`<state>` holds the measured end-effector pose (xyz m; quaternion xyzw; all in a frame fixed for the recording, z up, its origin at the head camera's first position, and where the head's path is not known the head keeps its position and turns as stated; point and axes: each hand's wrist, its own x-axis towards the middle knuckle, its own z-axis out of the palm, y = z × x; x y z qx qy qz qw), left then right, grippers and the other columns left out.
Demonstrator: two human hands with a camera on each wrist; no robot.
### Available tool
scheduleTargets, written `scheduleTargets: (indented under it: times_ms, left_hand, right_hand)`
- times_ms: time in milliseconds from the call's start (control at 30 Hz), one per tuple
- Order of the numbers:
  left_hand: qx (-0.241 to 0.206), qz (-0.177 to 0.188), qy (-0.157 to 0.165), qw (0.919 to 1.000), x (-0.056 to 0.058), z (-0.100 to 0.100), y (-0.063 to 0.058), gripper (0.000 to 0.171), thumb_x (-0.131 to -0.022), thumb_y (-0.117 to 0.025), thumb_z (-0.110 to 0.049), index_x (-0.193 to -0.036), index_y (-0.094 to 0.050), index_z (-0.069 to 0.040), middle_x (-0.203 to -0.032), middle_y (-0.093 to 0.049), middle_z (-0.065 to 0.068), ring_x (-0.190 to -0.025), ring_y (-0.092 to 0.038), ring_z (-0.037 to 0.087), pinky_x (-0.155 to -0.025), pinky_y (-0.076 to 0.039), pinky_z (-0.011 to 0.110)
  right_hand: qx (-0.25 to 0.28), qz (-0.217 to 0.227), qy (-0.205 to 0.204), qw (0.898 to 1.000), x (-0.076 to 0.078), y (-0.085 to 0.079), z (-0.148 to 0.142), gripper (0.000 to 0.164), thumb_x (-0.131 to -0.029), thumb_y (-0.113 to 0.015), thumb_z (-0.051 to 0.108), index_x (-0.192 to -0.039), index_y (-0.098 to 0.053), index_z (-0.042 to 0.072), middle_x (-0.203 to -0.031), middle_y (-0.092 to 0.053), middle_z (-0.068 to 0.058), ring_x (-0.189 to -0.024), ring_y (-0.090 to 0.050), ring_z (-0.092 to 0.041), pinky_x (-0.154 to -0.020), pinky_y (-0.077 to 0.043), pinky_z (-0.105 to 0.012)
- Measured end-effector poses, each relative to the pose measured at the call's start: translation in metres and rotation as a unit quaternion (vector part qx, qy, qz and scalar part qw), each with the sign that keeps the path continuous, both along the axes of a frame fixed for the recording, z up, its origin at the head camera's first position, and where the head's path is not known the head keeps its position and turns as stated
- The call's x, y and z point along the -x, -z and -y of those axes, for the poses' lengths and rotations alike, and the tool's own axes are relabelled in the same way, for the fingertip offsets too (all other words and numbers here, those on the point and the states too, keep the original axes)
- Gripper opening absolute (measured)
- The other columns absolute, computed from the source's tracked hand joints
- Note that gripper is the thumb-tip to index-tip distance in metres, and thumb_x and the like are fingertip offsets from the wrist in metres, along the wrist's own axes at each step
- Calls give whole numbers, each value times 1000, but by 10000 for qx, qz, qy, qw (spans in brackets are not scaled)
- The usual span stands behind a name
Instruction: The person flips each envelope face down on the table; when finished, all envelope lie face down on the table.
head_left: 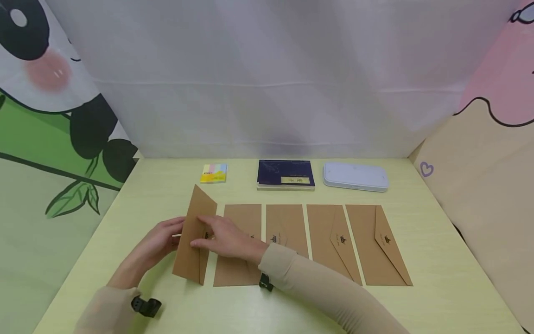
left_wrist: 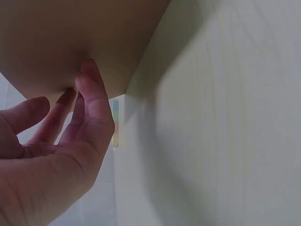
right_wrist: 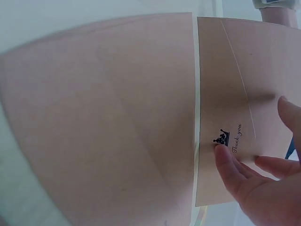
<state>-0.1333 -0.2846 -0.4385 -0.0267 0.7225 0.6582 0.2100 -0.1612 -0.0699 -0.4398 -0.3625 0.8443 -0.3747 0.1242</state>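
A brown kraft envelope stands tilted up from the table at the left end of a row. My left hand is behind it, and in the left wrist view its fingertips touch the back, with the thumb apart from the paper. Across the front reaches my right hand, its thumb and fingers spread on the flap side. In the right wrist view a fingertip covers part of the crown print beside the words "Thank you". The neighbouring envelope lies flat just right of the raised one.
Several flat envelopes continue the row rightwards, partly under my right forearm. Along the back of the table lie a sticky-note pack, a dark blue notebook and a pale lavender case. A white curtain hangs behind.
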Motion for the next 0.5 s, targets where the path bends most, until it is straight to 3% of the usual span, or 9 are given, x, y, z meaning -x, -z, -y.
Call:
scheduleTargets:
  times_ms: [200,500]
  left_hand:
    - [78,20,-1,10000,0,-2,3,60,-102,-45,-33,-146,-29,4,-140,-41,23,-106,-57,27,-85,-48,37]
    - [230,104,224,9994,1,-8,4,69,-98,-48,-45,-144,-33,5,-138,-42,23,-111,-55,30,-90,-46,42]
  right_hand:
    - [226,389,112,9989,-1,-1,2,75,-86,-66,48,-145,-39,10,-128,-54,2,-93,-58,-3,-75,-43,-12]
    - [891,1243,316,9877,-4,-2,3,73,-87,-67,44,-146,-38,13,-138,-48,3,-104,-60,-7,-74,-47,-16]
